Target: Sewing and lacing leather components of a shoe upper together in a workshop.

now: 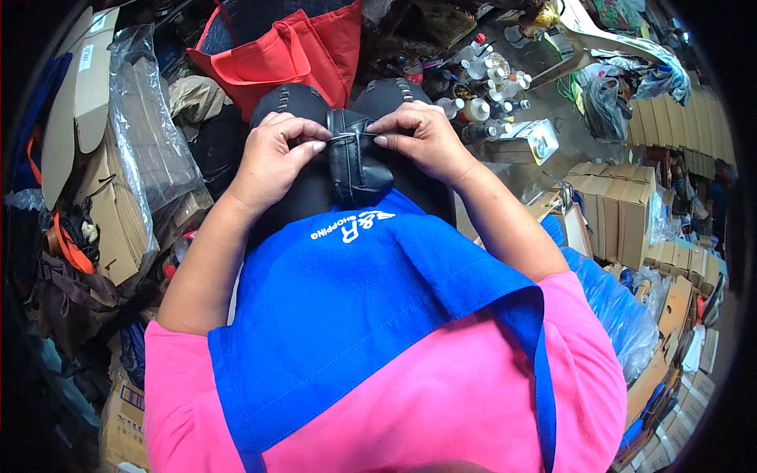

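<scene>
A small black leather-like item (pixel 364 169) with a narrow strap lies on my lap, against my dark trousers; its exact kind is unclear. Across its upper part runs a thin, shiny, wire-like piece (pixel 344 137). My left hand (pixel 277 154) pinches the left end of that piece between thumb and index finger. On the other side, my right hand (pixel 426 140) is closed in a similar pinch at its right end. Both hands are close to the black item, one on each side. Whether the thin piece passes through the strap cannot be made out.
A red bag (pixel 276 59) stands beyond my knees. Several bottles (pixel 477 109) and a small white box (pixel 536 143) are on the floor at the far right. Stacked cardboard (pixel 619 205) lines the right; plastic-wrapped cardboard (pixel 154 118) leans at left. A blue apron (pixel 331 276) covers my front.
</scene>
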Tool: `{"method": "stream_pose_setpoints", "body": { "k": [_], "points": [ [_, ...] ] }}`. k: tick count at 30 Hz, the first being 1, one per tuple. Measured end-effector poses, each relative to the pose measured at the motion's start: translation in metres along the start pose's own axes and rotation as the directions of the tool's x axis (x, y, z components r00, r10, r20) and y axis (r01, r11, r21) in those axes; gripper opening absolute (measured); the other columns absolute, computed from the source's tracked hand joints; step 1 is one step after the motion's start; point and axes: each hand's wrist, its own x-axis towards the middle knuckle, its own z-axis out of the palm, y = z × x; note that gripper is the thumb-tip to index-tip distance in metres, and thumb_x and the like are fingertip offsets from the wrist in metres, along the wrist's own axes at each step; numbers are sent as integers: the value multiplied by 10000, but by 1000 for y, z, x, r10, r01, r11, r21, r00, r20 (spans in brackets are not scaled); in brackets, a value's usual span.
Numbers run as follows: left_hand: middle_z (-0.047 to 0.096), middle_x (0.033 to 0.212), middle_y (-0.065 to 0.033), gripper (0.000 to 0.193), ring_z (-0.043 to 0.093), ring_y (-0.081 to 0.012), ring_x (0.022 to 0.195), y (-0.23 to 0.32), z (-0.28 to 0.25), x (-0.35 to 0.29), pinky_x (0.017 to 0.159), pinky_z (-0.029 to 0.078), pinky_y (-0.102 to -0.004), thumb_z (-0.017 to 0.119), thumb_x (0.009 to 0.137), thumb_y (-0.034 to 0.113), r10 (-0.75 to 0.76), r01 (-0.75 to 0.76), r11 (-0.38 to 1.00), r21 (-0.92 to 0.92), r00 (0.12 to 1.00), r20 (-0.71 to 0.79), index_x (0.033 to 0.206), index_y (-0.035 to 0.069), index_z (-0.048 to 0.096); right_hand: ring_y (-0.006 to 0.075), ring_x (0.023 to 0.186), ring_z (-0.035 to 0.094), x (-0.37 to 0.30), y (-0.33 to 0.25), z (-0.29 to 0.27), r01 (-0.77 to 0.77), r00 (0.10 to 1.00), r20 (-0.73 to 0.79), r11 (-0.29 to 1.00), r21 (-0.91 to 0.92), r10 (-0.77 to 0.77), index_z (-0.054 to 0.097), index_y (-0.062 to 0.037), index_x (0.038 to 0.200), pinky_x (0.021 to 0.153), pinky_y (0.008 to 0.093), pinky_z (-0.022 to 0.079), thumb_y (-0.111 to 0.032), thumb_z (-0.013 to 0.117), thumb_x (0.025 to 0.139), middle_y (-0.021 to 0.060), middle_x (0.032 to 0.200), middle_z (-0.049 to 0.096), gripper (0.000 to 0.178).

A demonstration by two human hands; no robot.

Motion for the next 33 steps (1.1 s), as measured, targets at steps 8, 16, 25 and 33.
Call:
{"method": "stream_pose_setpoints", "body": {
  "k": [8,16,25,33],
  "points": [
    [517,738,-18,223,481,-164,808,-1,-6,0,778,390,-282,647,794,23,100,-101,994,43,995,15,994,70,732,172,781,592,7,8,-9,103,992,92,987,-122,-92,743,-138,955,719,307,466,-91,697,813,25,797,629,156],
    [495,718,-21,225,459,-175,786,2,-3,4,761,385,-291,661,786,12,118,-120,987,104,993,32,978,97,741,173,824,592,11,10,-11,96,989,126,988,-117,-81,732,-130,960,753,312,470,-77,686,822,24,821,629,155],
    [495,698,-40,237,488,-195,748,9,-1,6,730,410,-314,670,751,10,306,-286,889,357,952,1,949,118,742,155,826,585,11,10,-13,28,988,152,1000,-10,-26,749,-131,978,771,303,470,-89,704,808,21,821,619,181],
    [530,696,-47,210,509,-188,741,-7,9,15,717,421,-313,683,750,27,183,-184,976,117,983,14,939,97,744,148,829,586,12,18,-12,10,985,169,997,70,-21,750,-120,996,779,289,475,-87,716,794,19,832,627,207]
  ]
}}
